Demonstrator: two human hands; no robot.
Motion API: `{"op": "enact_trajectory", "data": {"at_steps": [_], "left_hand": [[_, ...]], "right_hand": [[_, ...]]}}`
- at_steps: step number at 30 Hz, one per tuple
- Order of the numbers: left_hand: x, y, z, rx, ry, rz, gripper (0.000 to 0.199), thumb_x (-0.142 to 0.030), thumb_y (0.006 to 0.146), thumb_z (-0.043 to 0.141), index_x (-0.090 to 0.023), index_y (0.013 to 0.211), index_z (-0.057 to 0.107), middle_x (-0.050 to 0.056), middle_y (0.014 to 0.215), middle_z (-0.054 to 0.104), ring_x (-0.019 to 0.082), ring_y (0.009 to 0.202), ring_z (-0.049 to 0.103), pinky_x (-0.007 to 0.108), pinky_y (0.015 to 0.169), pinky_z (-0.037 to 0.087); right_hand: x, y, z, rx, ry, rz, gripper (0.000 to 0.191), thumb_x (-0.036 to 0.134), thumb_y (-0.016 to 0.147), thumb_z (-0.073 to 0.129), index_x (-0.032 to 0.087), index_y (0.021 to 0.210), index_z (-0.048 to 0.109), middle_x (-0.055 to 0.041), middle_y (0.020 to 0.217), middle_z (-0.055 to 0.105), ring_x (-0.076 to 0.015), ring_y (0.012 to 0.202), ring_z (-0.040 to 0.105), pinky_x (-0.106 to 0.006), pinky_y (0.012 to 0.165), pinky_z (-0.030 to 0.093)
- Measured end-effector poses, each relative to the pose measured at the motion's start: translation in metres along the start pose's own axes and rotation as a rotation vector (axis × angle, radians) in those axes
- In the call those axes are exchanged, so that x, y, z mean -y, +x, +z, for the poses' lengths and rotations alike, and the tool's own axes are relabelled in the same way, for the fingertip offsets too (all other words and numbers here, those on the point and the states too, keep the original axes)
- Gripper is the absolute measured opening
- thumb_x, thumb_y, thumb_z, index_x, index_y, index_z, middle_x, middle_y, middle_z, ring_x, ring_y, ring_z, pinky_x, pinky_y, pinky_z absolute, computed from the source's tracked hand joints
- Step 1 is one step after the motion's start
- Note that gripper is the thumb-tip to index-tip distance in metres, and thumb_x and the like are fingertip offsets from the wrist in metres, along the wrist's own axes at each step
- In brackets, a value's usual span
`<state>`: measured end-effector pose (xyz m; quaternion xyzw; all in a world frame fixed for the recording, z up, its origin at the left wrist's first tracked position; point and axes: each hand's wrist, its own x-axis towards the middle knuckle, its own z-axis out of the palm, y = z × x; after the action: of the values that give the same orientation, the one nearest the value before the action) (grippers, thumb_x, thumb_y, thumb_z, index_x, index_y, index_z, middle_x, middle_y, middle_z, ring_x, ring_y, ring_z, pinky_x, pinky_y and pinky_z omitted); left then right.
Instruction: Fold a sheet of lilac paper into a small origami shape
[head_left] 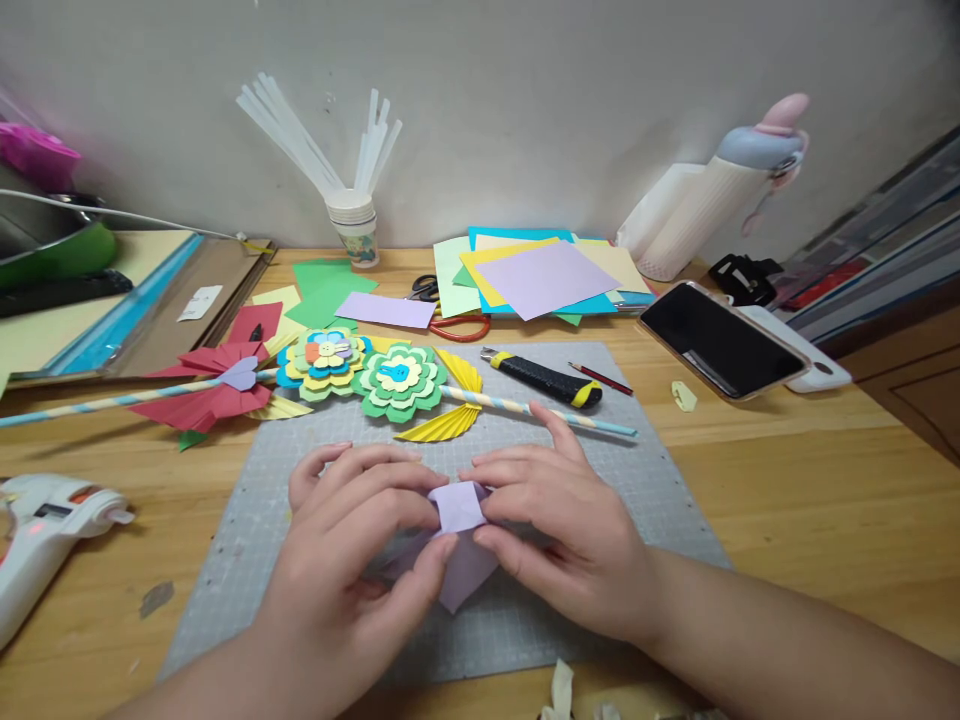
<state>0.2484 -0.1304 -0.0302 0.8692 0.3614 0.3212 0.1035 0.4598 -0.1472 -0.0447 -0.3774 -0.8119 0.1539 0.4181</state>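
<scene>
Both hands meet over a grey cutting mat (247, 560), holding one sheet of lilac paper (459, 508) that is partly folded or rolled over at its far edge. My left hand (352, 540) pinches the left end of the fold between thumb and fingers. On the right end, my right hand (562, 530) grips the same fold, its little finger raised. A pointed corner of the sheet hangs toward me below the fold. Just beyond the hands lies a striped paper stick (517, 405) bearing layered paper flowers (397, 380) and a yellow pleated paper piece (457, 400).
A white glue gun (52, 530) lies at left. Behind the mat are a box cutter (540, 378), a pencil (600, 377), scissors (461, 327) and coloured paper sheets (551, 275). A cup of straws (354, 225), a bottle (705, 205) and a phone (724, 340) are further back.
</scene>
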Motion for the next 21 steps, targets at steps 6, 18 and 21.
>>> {"op": "enact_trajectory", "data": {"at_steps": [6, 18, 21], "left_hand": [[-0.0017, 0.0007, 0.0005, 0.009, 0.004, -0.029, 0.014, -0.014, 0.082, 0.059, -0.027, 0.081, 0.053, -0.004, 0.092, 0.071, 0.021, 0.098, 0.061, 0.044, 0.094, 0.028], [-0.001, -0.0003, 0.0022, 0.02, 0.011, -0.017, 0.018, -0.013, 0.081, 0.06, -0.024, 0.077, 0.047, -0.003, 0.088, 0.068, 0.02, 0.093, 0.06, 0.044, 0.093, 0.027], [-0.0024, 0.0002, 0.0016, 0.018, 0.017, -0.035, 0.017, -0.013, 0.081, 0.058, -0.024, 0.075, 0.047, -0.003, 0.088, 0.068, 0.019, 0.092, 0.061, 0.044, 0.093, 0.029]], "right_hand": [[0.0003, -0.0008, 0.0009, -0.031, -0.057, 0.007, 0.004, 0.019, 0.086, 0.064, 0.022, 0.087, 0.062, -0.0025, 0.103, 0.073, -0.0186, 0.102, 0.066, -0.053, 0.114, 0.016], [0.0023, -0.0002, 0.0009, -0.028, -0.097, 0.004, 0.005, 0.02, 0.086, 0.066, 0.023, 0.089, 0.063, 0.0007, 0.096, 0.072, -0.0175, 0.098, 0.066, -0.053, 0.115, 0.014], [0.0029, -0.0003, 0.0009, -0.024, -0.11, 0.003, 0.005, 0.019, 0.086, 0.065, 0.023, 0.089, 0.063, 0.0011, 0.095, 0.073, -0.0175, 0.098, 0.066, -0.053, 0.115, 0.014]]}}
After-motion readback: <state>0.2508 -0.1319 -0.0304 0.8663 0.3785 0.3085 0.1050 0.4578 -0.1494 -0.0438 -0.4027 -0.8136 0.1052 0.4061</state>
